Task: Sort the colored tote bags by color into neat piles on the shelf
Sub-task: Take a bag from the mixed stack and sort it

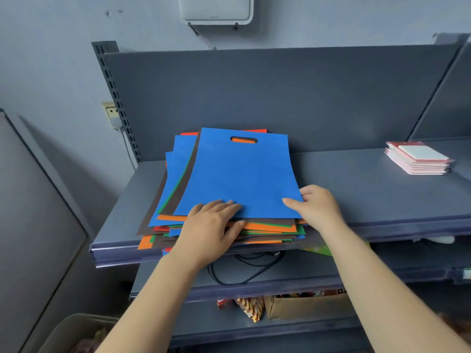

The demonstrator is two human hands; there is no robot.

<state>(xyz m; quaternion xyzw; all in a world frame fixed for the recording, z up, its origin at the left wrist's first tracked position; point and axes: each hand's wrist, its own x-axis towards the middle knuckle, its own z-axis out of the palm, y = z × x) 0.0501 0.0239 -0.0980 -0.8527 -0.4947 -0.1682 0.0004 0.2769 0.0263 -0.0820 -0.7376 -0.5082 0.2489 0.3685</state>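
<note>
While one mixed stack of tote bags [221, 225] lies on the shelf [356, 194], the left hand [211, 225] rests flat, fingers together, on the top blue bag [237, 174]; the right hand [316, 205] pinches its near corner.

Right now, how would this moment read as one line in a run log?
stage: sorting not begun | top blue bag on mixed pile | left hand flat on it | right hand pinches its corner | shelf

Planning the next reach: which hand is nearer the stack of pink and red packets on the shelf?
Right. The right hand pinches the top blue bag's corner, on the stack of pink and red packets' side; the left hand lies farther away.
</note>
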